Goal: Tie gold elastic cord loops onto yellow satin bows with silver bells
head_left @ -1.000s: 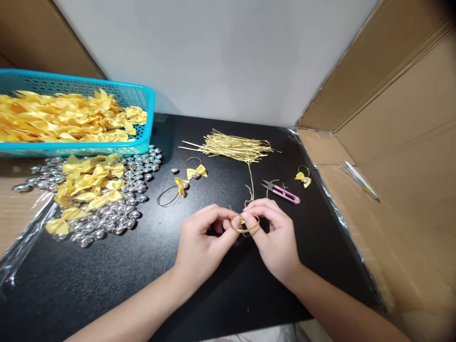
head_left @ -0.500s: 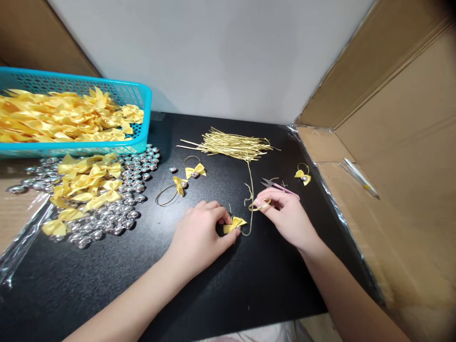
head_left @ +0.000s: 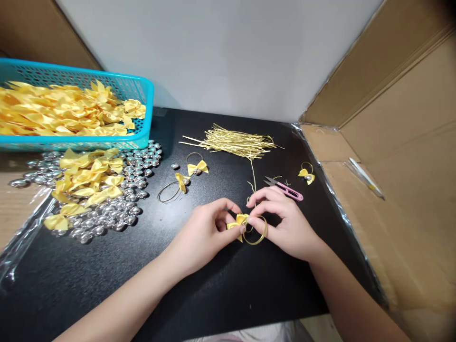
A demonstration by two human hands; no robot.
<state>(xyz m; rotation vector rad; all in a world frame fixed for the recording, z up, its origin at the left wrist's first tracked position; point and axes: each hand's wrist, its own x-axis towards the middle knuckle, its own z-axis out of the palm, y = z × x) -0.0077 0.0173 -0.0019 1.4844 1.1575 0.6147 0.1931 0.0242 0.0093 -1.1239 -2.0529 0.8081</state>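
Observation:
My left hand (head_left: 210,230) pinches a small yellow ribbon bow (head_left: 235,223) between thumb and fingers, low over the black table. Against the bow's right side, my right hand (head_left: 281,218) grips a loop of gold cord (head_left: 261,236), its thumb and fingertips close to my left thumb. The two hands nearly meet, so the exact join of bow and loop is hidden. Just beyond my right hand lies a pair of pink thread snips (head_left: 288,191). A thin strand of gold cord (head_left: 253,173) runs from the cord bundle down towards my fingers.
A turquoise basket (head_left: 151,102) of yellow bows stands at the back left. In front of it, silver bells (head_left: 117,221) surround loose bows (head_left: 89,178). A gold cord bundle (head_left: 235,142) lies at the back. Looped bows (head_left: 197,167) rest nearby, another looped bow (head_left: 307,175) at right. Tweezers (head_left: 366,180) lie on cardboard.
My right hand has moved left and brought the gold loop against the bow. The pink snips are now less covered by it. My left hand keeps hold of the bow.

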